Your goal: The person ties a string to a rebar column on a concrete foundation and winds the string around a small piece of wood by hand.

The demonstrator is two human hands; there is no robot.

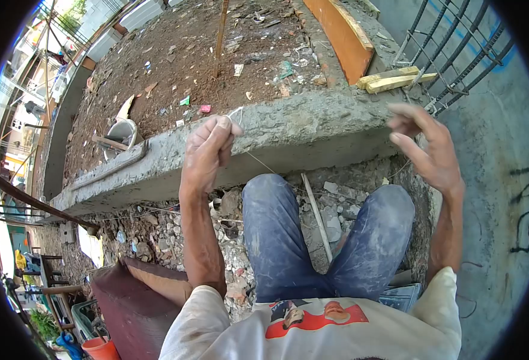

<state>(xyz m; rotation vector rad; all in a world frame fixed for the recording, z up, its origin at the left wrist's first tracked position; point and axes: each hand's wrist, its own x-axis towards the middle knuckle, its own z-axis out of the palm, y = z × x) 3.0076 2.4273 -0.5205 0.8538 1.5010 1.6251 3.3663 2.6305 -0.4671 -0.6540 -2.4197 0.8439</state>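
Note:
My left hand (207,147) is closed in a pinch on a thin white string (239,111), with a small loop of it standing above the fingertips. A length of the string runs from this hand down across the wall's side toward my knees. My right hand (426,147) is raised near the rebar, its thumb and fingers curved and apart with nothing visible between them. Both hands hang over a rough concrete beam (312,123), which crosses in front of my knees. A thin line passes below my right hand, but whether it touches the hand I cannot tell.
Tied rebar (456,48), wood pieces (396,80) and an orange board (342,39) are at the right. Beyond the beam, a bucket (120,135) lies on littered soil. Rubble, a pale stick (316,216) and a maroon cushion-like object (135,309) lie around my legs.

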